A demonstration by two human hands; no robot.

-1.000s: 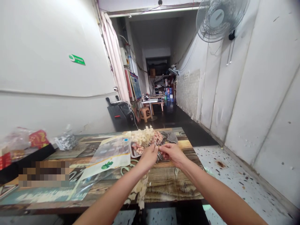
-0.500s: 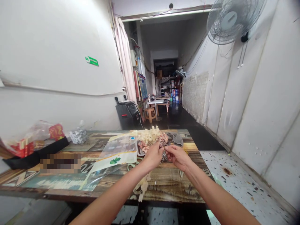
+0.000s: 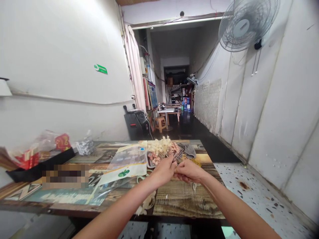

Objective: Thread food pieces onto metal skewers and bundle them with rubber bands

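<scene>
My left hand (image 3: 164,169) is closed around thin metal skewers (image 3: 178,154), whose shafts fan out just beyond its fingers. Against it, my right hand (image 3: 188,170) has its fingers pinched together; whatever is between them is too small to make out. Right beyond the hands lies a heap of skewered food: pale, cream-coloured pieces (image 3: 159,144) at the back and pinkish meat pieces (image 3: 154,158) in front. Part of a light tray (image 3: 149,163) shows under the meat. The hands hide the skewers' near ends.
A clear plastic bag (image 3: 126,159) with a green print lies flat on the wooden-patterned table (image 3: 184,202). A grey cloth (image 3: 190,151) and small yellow strands (image 3: 197,163) are at the right. Far left stands a black holder (image 3: 42,164) with red packets.
Both hands have come slightly lower and nearer to me, with the right hand now closer against the left. The view has tilted up a little.
</scene>
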